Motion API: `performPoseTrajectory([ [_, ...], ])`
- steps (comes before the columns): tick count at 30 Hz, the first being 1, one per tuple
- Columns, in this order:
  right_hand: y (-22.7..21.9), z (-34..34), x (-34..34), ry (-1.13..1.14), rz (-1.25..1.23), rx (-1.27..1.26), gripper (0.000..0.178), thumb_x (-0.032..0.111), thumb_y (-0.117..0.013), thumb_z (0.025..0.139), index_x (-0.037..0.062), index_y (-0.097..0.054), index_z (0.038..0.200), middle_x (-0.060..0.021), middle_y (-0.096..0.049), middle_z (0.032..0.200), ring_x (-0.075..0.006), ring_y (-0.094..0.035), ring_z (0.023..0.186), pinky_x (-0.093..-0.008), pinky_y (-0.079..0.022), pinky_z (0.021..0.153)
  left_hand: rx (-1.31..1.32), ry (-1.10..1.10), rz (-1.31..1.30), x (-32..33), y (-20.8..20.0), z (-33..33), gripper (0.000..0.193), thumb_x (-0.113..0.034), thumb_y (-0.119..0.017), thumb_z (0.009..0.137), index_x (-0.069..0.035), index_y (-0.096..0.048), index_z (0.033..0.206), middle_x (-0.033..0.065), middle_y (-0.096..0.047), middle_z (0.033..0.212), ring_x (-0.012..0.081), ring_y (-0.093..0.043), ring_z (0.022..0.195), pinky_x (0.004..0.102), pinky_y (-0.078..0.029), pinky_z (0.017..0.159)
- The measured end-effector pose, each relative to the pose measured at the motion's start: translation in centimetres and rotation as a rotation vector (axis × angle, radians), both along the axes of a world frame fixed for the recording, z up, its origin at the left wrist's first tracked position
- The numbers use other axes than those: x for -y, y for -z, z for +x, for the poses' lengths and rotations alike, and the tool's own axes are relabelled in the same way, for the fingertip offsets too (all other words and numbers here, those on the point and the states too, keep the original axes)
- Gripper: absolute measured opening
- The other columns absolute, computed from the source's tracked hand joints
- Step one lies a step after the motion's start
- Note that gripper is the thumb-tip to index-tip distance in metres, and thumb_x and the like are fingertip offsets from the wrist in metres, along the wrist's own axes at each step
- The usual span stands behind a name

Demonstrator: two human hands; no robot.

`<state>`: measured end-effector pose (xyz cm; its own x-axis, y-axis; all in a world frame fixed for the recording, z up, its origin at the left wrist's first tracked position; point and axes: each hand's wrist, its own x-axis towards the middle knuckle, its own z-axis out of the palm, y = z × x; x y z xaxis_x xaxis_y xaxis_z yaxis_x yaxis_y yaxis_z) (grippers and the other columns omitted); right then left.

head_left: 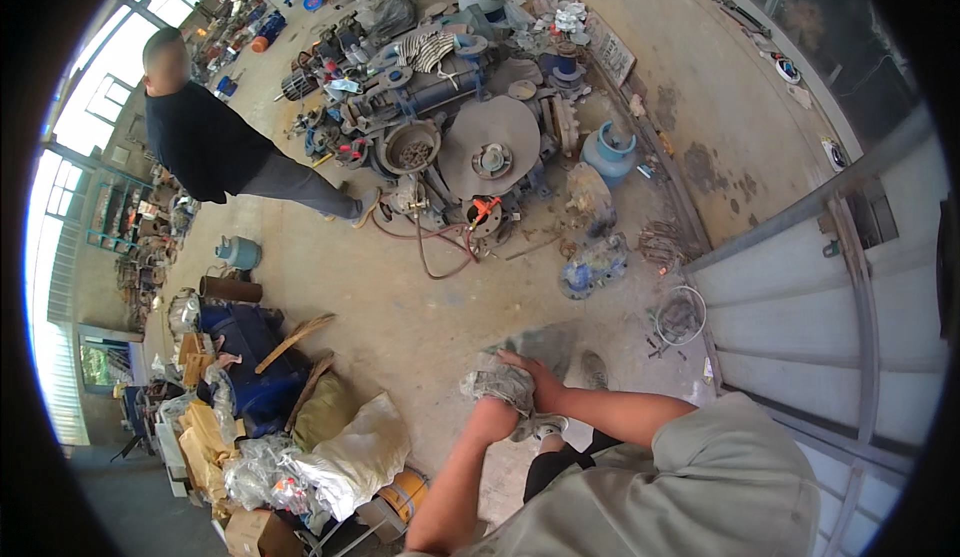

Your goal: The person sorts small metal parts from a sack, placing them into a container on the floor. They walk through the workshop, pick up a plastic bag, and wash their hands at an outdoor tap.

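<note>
Cloth (pixel 497 382): grey, crumpled, near, gathered at both hands above floor (pixel 430 307).
Right hand (pixel 543 385): fingers pressed onto cloth.
Left hand (pixel 490 420): fingers hidden, I cannot tell.
Work: seems unfinished, remaining part unclear.

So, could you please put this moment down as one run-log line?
Left hand: holding crumpled grey cloth-like bundle | Right hand: holding same bundle | Nearby left: glossy white sack | Nearby right: white-rimmed round container

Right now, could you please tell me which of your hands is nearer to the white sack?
Left: the left hand is to the right of the white sack, apart from it; the right hand is farther right, against the grey bundle.
</note>
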<state>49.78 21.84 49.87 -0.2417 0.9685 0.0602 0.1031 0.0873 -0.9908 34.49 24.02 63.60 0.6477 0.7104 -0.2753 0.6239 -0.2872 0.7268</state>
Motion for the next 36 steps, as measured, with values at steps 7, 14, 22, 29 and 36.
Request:
performPoseTrajectory([
  [7,3.6,10.7,0.1,0.230,-0.332,-0.046,0.040,0.029,-0.076,0.084,0.0112,-0.069,0.119,-0.0187,-0.071,0.113,-0.0348,-0.068,0.109,-0.0419,-0.051,0.095,-0.409,0.281,-0.211,-5.3,-4.8,10.1,0.033,-0.017,-0.057,0.096,-0.005,-0.063,0.126,0.0194,-0.069,0.115,0.0355,-0.067,0.100,0.0418,-0.053,0.086],
  [14,11.3,35.7,7.7,0.617,-0.395,0.467,0.044,0.020,-0.064,0.095,0.0034,-0.057,0.136,-0.0115,-0.062,0.135,-0.0273,-0.057,0.125,-0.0391,-0.044,0.106,0.120,-0.382,-0.430,-5.7,0.2,7.2,0.038,-0.024,-0.053,0.106,-0.006,-0.057,0.140,0.0125,-0.070,0.120,0.0188,-0.069,0.098,0.0333,-0.055,0.085],
  [22,8.0,45.4,14.0,1.111,-0.664,0.114,0.051,0.017,-0.073,0.088,0.0016,-0.059,0.135,-0.0086,-0.066,0.127,-0.0209,-0.063,0.111,-0.0355,-0.051,0.093,-0.165,-1.233,-0.899,12.2,15.5,-18.5,0.030,-0.029,-0.056,0.100,-0.008,-0.061,0.121,0.0099,-0.071,0.094,0.0219,-0.068,0.074,0.0362,-0.052,0.059],
  [29,2.5,50.2,16.1,1.009,-0.886,0.269,0.061,0.033,-0.073,0.090,0.0051,-0.055,0.141,-0.0069,-0.065,0.129,-0.0223,-0.063,0.106,-0.0444,-0.051,0.091,-0.511,-1.504,-1.240,30.0,14.3,-23.6,0.016,-0.025,-0.055,0.100,-0.011,-0.062,0.103,0.0058,-0.067,0.081,0.0221,-0.067,0.068,0.0413,-0.053,0.062],
  [36,0.3,48.6,19.2,1.184,-1.250,0.370,0.071,0.041,-0.076,0.085,0.0175,-0.051,0.147,0.0024,-0.057,0.136,-0.0211,-0.053,0.115,-0.0466,-0.044,0.089,-0.357,-1.465,-1.367,30.4,14.5,-20.5,0.030,-0.029,-0.053,0.102,-0.010,-0.061,0.123,0.0084,-0.073,0.101,0.0253,-0.072,0.084,0.0445,-0.055,0.073],
])
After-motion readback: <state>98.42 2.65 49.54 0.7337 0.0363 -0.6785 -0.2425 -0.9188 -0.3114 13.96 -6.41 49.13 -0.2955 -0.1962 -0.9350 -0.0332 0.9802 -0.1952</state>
